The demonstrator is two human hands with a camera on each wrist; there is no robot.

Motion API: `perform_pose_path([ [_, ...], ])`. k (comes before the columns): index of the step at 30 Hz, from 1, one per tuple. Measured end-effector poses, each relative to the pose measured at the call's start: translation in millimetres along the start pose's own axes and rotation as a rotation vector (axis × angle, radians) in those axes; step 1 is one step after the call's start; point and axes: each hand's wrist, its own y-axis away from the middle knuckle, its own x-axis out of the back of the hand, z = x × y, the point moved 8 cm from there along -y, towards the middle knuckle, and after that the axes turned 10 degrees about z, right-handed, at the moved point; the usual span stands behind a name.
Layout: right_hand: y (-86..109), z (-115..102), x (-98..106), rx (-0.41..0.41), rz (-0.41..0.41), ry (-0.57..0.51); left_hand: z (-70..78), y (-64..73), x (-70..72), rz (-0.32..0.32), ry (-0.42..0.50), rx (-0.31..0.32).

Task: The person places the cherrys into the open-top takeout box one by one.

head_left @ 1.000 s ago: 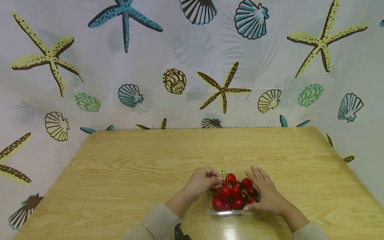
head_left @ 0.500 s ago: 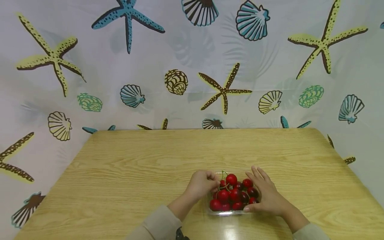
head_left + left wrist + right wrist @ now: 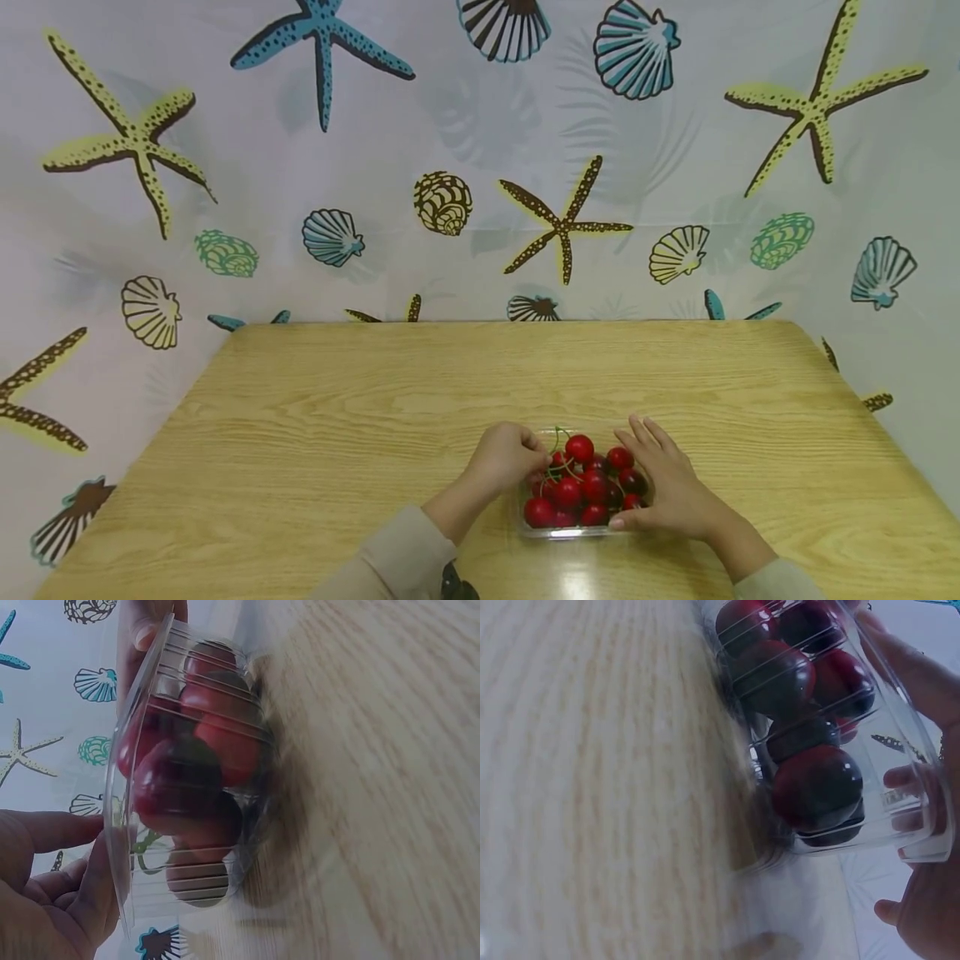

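Note:
In the head view, a clear plastic container full of red cherries sits on the table near its front. My left hand is at the container's left side, fingers bent and fingertips together among green cherry stems, pinching at a stem. The left wrist view shows its thumb and forefinger at the rim, close to a stem behind the plastic. My right hand rests along the container's right end, fingers extended and spread, thumb at the front corner. Dark cherries show through the wall in the right wrist view.
The wooden table reaches back to a pale cloth printed with starfish and shells, which also hangs at both sides. A dark strap shows by the left sleeve.
My left hand has drawn slightly left and down, and cherries and stems at the container's left have shifted. The right hand has stayed in place on the container.

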Motion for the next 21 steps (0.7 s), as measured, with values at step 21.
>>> perform_pose_path([
  [21,-29.6,14.6,70.3,-0.071,0.151,0.058,2.1,-33.3,92.3,0.225,-0.146,-0.249],
])
